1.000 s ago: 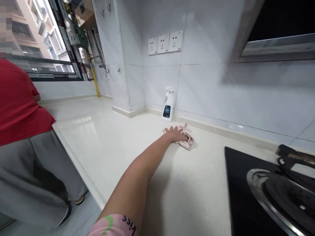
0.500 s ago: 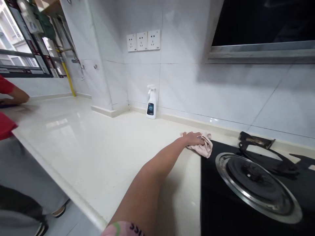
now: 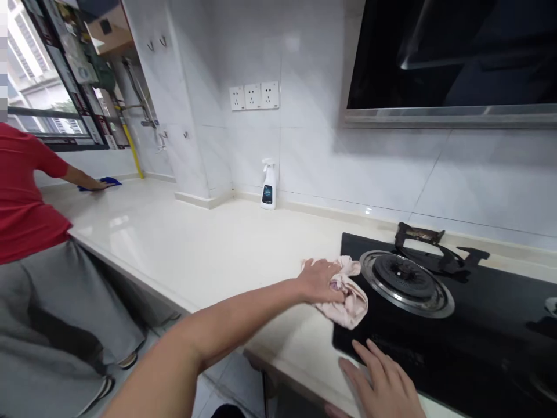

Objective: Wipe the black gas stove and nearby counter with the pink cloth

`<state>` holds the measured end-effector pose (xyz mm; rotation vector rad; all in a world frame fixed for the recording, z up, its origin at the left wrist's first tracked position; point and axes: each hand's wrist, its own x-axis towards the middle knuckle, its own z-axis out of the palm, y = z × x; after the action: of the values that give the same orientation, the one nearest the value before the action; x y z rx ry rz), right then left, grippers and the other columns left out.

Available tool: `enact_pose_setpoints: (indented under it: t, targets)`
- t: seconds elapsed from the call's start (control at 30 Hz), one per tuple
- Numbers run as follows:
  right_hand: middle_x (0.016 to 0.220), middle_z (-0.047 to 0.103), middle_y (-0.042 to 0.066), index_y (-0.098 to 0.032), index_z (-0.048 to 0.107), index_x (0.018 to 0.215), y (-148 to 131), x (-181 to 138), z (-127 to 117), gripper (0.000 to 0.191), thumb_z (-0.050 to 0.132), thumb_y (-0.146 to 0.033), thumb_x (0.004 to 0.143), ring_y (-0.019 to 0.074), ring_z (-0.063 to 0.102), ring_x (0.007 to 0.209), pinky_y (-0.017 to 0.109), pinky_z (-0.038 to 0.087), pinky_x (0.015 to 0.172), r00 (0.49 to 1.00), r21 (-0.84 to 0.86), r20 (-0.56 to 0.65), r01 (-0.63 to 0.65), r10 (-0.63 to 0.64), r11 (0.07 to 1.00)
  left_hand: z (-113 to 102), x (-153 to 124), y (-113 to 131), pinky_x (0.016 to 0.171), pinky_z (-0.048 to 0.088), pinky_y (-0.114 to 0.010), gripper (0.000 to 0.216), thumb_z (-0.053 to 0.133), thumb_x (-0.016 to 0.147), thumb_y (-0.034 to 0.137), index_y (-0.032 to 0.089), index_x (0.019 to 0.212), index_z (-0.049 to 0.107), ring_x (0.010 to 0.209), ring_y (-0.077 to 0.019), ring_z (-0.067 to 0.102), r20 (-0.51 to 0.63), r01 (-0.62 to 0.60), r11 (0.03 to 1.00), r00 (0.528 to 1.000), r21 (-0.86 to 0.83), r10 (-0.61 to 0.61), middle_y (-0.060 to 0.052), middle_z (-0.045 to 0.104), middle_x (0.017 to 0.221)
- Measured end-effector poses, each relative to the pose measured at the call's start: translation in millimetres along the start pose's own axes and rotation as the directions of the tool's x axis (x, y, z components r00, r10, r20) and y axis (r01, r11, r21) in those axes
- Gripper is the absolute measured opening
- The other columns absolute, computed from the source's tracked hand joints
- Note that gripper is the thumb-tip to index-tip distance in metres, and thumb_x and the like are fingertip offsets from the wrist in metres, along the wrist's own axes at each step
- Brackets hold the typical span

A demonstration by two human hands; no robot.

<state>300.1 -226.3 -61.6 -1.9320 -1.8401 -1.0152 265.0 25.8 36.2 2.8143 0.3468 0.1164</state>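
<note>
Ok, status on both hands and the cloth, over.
Left hand gripping cloth, on the hob's left edge. Right hand open, flat at hob front. Nearest: burner, right beside cloth.

One spray bottle [image 3: 268, 186] and two cloths are counted on the worktop [image 3: 209, 244]: one pink cloth [image 3: 350, 299] and one blue cloth [image 3: 111, 182]. Three wall sockets [image 3: 253, 96] are mounted in one row. Two hands of the wearer are shown, one left hand [image 3: 319, 280] and one right hand [image 3: 385, 383]. One burner [image 3: 407, 278] is fully shown. One other person [image 3: 26, 191] is present.
</note>
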Motion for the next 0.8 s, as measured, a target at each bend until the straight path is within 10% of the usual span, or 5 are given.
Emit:
enact_pose_setpoints:
  t: [0.3,0.5,0.8]
  targets:
    - [0.13,0.068,0.011,-0.03,0.071,0.117,-2.5,3.4,-27.3,0.035,0.068,-0.05,0.089,0.0355,0.064,0.122,0.05,0.057,0.094,1.0,0.193,-0.003,-0.006,0.007,0.981,17.9,-88.3,17.7,0.101,0.045,-0.045,0.032,0.076,0.067,0.035,0.022,0.094,0.066,0.104,-0.0298,0.063,-0.196,-0.043,0.919,0.98,-0.391,-0.038,-0.003,0.07,0.1]
    - [0.14,0.063,0.009,-0.031,0.071,0.121,16.0,-12.5,-50.5,0.027,0.058,-0.04,0.1,0.0255,0.064,0.124,0.035,0.061,0.093,0.978,0.4,0.055,-0.204,0.199,0.894,-25.2,-45.8,27.6,0.086,0.057,-0.037,0.037,0.057,0.089,0.047,0.018,0.111,0.066,0.102,-0.0257,0.069,-0.153,-0.05,0.31,0.935,-0.95,-0.319,-0.01,0.073,0.108]
    - [0.136,0.065,0.008,-0.035,0.074,0.119,44.9,-49.0,-49.7,0.027,0.06,-0.042,0.097,0.0283,0.067,0.12,0.039,0.062,0.091,0.951,0.38,0.069,-0.305,0.302,0.873,14.2,-15.9,28.8,0.089,0.058,-0.042,0.035,0.066,0.085,0.038,0.014,0.11,0.073,0.1,-0.0293,0.072,-0.107,0.073,0.555,0.953,-0.829,-0.284,-0.012,0.078,0.105]
